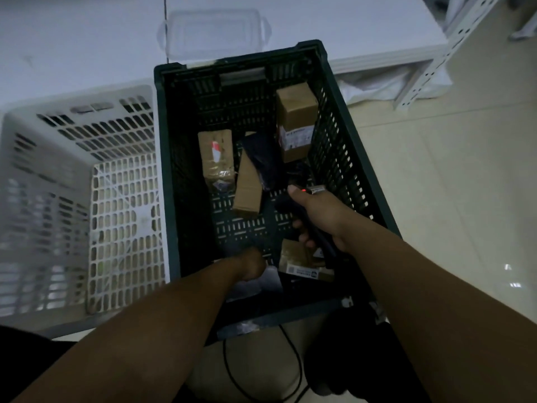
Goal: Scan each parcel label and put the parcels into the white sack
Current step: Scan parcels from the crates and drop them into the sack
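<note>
Parcels [295, 120] lie in the dark crate [163, 170], long sides mostly pointing away from the person. Right hand [322, 210] grips the scanner [319, 241]; left hand [251, 264] touches a grey bag [257, 286], but I cannot tell its grip.

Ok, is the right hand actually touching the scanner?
Touching. The head view shows the right hand with its fingers curled round the scanner handle and the thumb lying on top beside its red light.

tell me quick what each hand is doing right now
Left hand: down on a grey parcel, grip cannot be told.
Right hand: holds the scanner.
</note>
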